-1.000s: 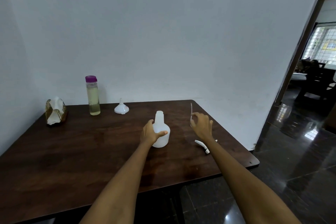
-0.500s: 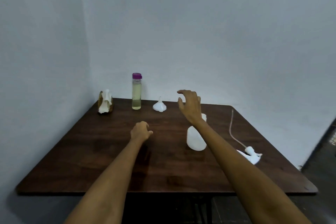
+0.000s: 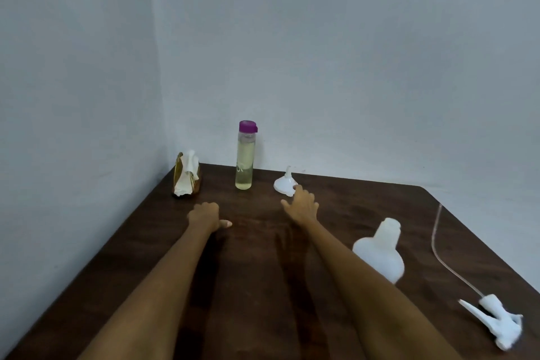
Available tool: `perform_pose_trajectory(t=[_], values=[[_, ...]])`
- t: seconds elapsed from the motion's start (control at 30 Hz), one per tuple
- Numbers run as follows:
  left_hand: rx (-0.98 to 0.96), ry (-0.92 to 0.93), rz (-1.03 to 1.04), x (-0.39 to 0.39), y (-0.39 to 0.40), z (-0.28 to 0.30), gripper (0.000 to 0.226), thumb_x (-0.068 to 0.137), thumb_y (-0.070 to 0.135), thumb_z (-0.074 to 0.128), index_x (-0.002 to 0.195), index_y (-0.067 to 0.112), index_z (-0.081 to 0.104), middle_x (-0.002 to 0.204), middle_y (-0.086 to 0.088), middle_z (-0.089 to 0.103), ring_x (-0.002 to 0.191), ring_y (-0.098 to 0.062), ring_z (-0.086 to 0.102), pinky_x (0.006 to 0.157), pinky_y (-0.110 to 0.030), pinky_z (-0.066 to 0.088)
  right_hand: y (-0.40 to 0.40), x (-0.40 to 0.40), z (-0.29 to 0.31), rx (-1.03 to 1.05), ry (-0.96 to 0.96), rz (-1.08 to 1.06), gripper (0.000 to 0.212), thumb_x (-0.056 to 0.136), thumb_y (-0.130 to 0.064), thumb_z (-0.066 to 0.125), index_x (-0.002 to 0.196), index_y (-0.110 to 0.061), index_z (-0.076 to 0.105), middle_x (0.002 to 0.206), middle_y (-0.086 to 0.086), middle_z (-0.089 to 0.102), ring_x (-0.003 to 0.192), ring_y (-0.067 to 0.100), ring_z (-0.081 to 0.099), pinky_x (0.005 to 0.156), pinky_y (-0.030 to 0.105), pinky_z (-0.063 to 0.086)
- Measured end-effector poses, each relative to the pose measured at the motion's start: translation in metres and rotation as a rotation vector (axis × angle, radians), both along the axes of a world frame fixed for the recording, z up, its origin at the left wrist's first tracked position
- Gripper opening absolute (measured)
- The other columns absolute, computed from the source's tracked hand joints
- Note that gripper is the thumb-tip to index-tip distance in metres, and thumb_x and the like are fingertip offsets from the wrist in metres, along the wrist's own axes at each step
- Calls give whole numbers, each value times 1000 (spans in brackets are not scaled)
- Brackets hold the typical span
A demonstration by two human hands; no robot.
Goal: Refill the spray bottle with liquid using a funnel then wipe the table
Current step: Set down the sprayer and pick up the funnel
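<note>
since the earlier frame the right hand (image 3: 301, 205) had travelled forward from above the white translucent plastic spray bottle body (image 3: 380, 248) to the small white plastic funnel (image 3: 285, 183), and the left hand (image 3: 206, 215) had slid a little further out over the dark brown wooden table (image 3: 146, 266). the right hand was spread, fingers relaxed and extended, its fingertips at the funnel's rim but gripping nothing yet; contact could not be told for sure. the left hand had loosely curled fingers with the thumb sticking out, and it held nothing. the funnel sat wide end down with its spout up, probably because that was how it stood steady. the spray bottle body stood upright and uncapped, well to the right of the arm, its neck open so the funnel could go in. the white trigger sprayer head (image 3: 496, 321) with its thin clear dip tube (image 3: 436, 240) lay on its side near the right edge, set out of the way. counted: one spray bottle body, one sprayer head, one funnel, one tall clear bottle of pale yellow liquid with a purple cap (image 3: 245, 155), one holder of white tissues (image 3: 187, 175) for the wiping.
</note>
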State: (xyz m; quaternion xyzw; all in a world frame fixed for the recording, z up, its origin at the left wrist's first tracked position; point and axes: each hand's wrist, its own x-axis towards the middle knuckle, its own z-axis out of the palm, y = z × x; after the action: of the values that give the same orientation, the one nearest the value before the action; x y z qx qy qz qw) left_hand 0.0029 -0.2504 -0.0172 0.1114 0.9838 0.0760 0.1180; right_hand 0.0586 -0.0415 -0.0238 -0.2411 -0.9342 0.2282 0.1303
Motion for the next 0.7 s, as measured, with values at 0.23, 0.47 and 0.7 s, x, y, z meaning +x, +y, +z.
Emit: perform_pose_trajectory(t=[0.23,0.47,0.7], values=[[-141,19,51,-60,30,-10,62,94,53,41,135,7,49,140,-13,47,128,-29,49,116,-48,22,26,-82,-15,-171,71,-205,87,84,-37,66,148,-8,15,146,15,38,136,33,33,109,47,27],[-65,-137,130,-94,34,-3,70,92,57,41,141,6,40,146,-14,39,132,-29,44,107,-38,40,36,-127,-30,-97,-71,-177,91,86,-41,62,148,-4,8,149,14,35,140,32,28,116,54,14],[-107,-59,96,-77,36,-12,62,96,50,36,140,6,43,145,-15,42,131,-33,46,117,-48,17,17,-101,-37,-29,-6,-130,103,78,-42,71,147,0,7,139,16,47,133,31,39,114,54,16]])
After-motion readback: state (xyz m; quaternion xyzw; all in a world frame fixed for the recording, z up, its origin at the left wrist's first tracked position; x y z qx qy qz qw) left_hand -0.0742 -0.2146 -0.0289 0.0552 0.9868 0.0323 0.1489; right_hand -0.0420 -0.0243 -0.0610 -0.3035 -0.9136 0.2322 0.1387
